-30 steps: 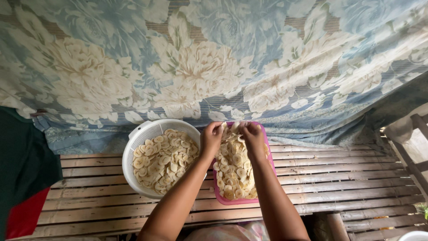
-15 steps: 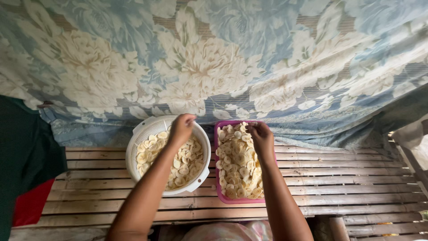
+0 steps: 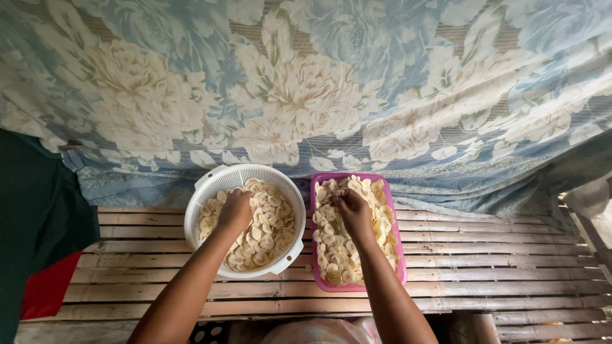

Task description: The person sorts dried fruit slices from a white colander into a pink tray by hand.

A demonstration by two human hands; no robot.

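Observation:
A round white colander (image 3: pixel 207 188) full of pale banana slices (image 3: pixel 268 232) sits on a slatted bamboo platform. My left hand (image 3: pixel 234 212) is down in the slices, fingers curled into them. To its right lies a pink rectangular tray (image 3: pixel 317 185) covered with more slices (image 3: pixel 331 255). My right hand (image 3: pixel 352 210) rests on the tray's slices, its fingertips pinching a slice near the tray's upper left.
The bamboo platform (image 3: pixel 497 255) stretches left and right of the two containers. A blue floral cloth (image 3: pixel 319 83) hangs as a wall behind. Dark green and red fabric (image 3: pixel 38 242) lies at the left edge. A wooden frame (image 3: pixel 586 223) shows at the far right.
My left hand has left the tray and gone into the white colander. My right hand has stayed on the tray's slices.

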